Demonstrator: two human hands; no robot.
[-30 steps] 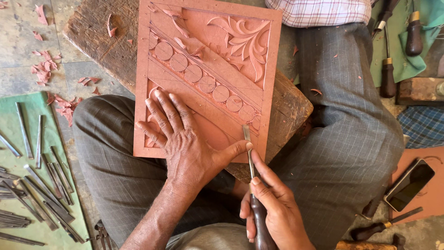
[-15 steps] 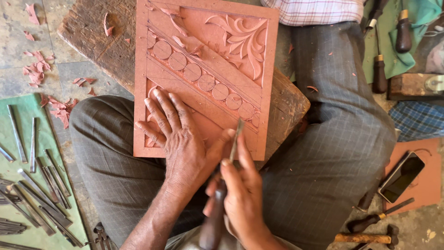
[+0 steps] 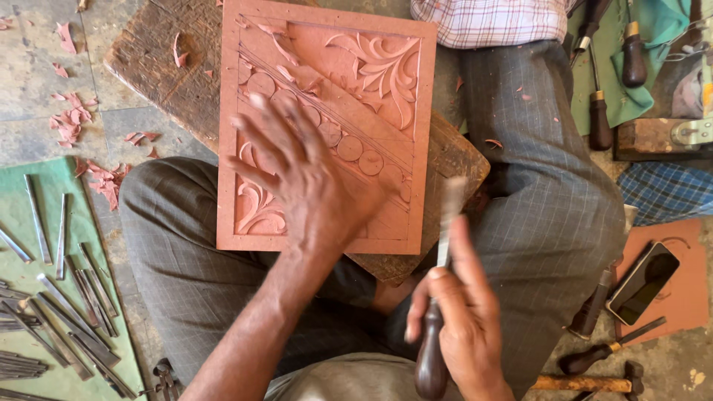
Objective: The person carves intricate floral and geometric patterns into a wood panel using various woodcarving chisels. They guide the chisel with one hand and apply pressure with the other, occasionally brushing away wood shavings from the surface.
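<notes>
At centre frame, across the lap in grey checked trousers (image 3: 549, 193), a dark worn wooden block (image 3: 171, 74), slanting from 10 o'clock down to 4 o'clock. On top of it, a reddish carved panel (image 3: 386, 111), upright rectangle, leaf scrolls at its 1 o'clock and 7 o'clock corners, a diagonal band of circles between. Over the panel's lower middle, the left hand (image 3: 312, 178), blurred, fingers spread flat toward 11 o'clock, grip released, nothing grasped; whether touching the surface, cannot tell. At 5 o'clock from the panel, off its lower right corner, the right hand (image 3: 460, 327), grip clenched around the dark wooden handle of a chisel (image 3: 438, 297), blade blurred and pointing toward 12 o'clock, tip just beside the block's edge, clear of the panel.

At 8 o'clock on the floor, a green mat (image 3: 37, 312) with many slim metal carving tools (image 3: 74, 297) in loose rows. At 10 o'clock, reddish shavings (image 3: 70, 126) scattered over stone tiles. At 1 o'clock, a green cloth (image 3: 653, 44) with wooden-handled tools (image 3: 633, 52). At 4 o'clock, a dark phone (image 3: 642, 282) lying on a small reddish board (image 3: 691, 297); below it, near 5 o'clock, another handled tool (image 3: 594, 356).
</notes>
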